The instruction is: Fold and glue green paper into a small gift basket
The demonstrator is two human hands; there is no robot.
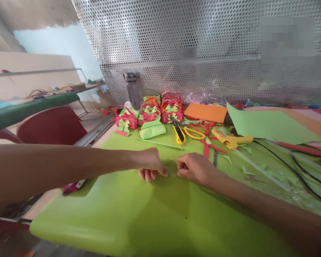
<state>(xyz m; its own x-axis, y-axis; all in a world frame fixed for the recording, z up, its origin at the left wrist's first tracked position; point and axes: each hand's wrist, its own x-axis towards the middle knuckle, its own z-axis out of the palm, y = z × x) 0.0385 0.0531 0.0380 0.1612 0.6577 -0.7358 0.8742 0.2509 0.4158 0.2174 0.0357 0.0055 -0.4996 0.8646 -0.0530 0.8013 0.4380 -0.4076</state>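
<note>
Over the middle of the green table cover [96,217], my left hand [151,165] is closed, its fingers curled under and its thumb pointing right. My right hand [195,167] is closed too, a short gap away, knuckles turned toward the left one. Whatever either hand pinches, if anything, is hidden or blends with the green surface. Just beyond them lie a folded light-green paper strip [160,143] and a rolled light-green paper piece [153,130]. A yellow and black utility knife [178,131] and yellow-handled scissors [194,133] rest behind my right hand.
Several small red and green paper baskets [172,111] stand at the back beside a grey bottle [133,91]. To the right are a yellow glue gun [231,139] with its cord, orange paper [205,112] and green sheets [267,125]. A perforated metal panel [160,39] rises behind.
</note>
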